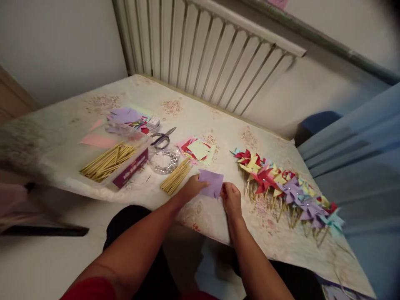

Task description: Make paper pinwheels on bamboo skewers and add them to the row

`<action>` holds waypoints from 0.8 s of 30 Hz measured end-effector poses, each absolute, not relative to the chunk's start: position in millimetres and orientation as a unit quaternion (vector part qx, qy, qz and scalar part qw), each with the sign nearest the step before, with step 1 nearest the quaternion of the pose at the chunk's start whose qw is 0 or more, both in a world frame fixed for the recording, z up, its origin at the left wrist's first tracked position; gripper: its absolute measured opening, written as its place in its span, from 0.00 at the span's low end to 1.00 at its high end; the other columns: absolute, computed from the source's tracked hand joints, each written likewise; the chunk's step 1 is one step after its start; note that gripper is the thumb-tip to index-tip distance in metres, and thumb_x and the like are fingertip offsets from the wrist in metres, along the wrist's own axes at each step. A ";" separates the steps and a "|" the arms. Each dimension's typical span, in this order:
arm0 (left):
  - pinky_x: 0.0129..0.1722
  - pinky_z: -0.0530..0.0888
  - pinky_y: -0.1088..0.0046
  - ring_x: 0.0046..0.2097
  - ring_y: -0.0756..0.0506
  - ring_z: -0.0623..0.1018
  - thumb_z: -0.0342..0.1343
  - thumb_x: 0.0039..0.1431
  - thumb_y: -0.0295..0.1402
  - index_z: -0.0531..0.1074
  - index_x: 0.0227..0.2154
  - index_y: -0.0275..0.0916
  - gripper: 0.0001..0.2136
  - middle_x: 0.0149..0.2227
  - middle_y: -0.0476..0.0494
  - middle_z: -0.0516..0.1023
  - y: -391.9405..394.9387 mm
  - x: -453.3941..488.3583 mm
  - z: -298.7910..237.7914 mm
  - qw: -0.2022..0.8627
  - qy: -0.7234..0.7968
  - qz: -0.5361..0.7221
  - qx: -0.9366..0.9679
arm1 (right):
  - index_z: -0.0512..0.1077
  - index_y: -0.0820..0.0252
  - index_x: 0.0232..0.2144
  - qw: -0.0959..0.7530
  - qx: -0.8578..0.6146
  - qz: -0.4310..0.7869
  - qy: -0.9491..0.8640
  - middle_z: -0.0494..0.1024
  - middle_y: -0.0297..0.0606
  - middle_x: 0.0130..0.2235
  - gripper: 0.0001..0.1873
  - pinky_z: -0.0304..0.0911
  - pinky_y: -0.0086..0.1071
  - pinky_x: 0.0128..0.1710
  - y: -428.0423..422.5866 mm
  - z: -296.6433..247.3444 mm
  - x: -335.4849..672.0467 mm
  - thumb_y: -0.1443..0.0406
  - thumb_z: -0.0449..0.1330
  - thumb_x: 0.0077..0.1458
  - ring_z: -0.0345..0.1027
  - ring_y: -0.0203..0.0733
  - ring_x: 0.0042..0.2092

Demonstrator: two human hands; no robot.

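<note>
Both hands pinch purple paper square: left hand, right hand.

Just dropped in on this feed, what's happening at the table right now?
A person holds a purple paper square between the left hand and the right hand, just above the near edge of the table. A loose bundle of wooden sticks lies beside the left hand, with scissors and cut paper behind. A row of paper pinwheels lies to the right.
</note>
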State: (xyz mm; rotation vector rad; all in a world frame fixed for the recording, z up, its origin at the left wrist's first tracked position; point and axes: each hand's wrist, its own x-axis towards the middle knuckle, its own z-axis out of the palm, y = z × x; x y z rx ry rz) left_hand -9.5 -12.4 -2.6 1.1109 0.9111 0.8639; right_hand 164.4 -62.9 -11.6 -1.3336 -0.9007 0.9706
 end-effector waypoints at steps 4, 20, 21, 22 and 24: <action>0.36 0.73 0.69 0.34 0.45 0.76 0.61 0.49 0.37 0.75 0.39 0.31 0.16 0.36 0.41 0.80 -30.4 -14.7 1.2 0.633 0.438 0.404 0.494 | 0.73 0.60 0.31 0.610 -0.539 0.457 -0.357 0.74 0.33 0.27 0.15 0.63 0.30 0.28 -64.2 -13.5 165.0 0.53 0.60 0.54 0.65 0.35 0.26; 0.34 0.69 0.71 0.33 0.47 0.73 0.57 0.48 0.44 0.72 0.32 0.35 0.16 0.30 0.47 0.75 -80.3 -7.2 -0.4 0.477 0.558 0.418 0.535 | 0.73 0.60 0.26 0.576 -0.556 0.443 -0.405 0.75 0.32 0.25 0.14 0.63 0.30 0.28 -112.6 -10.8 181.5 0.54 0.60 0.53 0.65 0.34 0.24; 0.34 0.70 0.71 0.33 0.46 0.73 0.57 0.48 0.44 0.72 0.33 0.35 0.16 0.31 0.47 0.76 -80.6 -7.0 0.0 0.478 0.560 0.421 0.530 | 0.73 0.60 0.26 0.572 -0.557 0.440 -0.410 0.74 0.31 0.24 0.14 0.63 0.30 0.28 -116.0 -10.7 183.4 0.54 0.60 0.53 0.65 0.34 0.24; 0.35 0.70 0.71 0.34 0.46 0.74 0.58 0.48 0.44 0.72 0.34 0.35 0.17 0.32 0.46 0.76 -81.1 -6.7 0.5 0.477 0.564 0.424 0.524 | 0.73 0.59 0.26 0.569 -0.559 0.436 -0.416 0.74 0.31 0.24 0.14 0.62 0.30 0.28 -119.2 -10.7 185.3 0.54 0.60 0.53 0.65 0.34 0.24; 0.36 0.71 0.70 0.35 0.45 0.75 0.59 0.47 0.43 0.73 0.35 0.34 0.17 0.33 0.44 0.77 -83.0 -5.8 1.7 0.471 0.582 0.427 0.507 | 0.73 0.59 0.26 0.565 -0.562 0.428 -0.426 0.74 0.31 0.23 0.14 0.62 0.29 0.28 -125.2 -10.6 188.6 0.55 0.60 0.53 0.65 0.34 0.24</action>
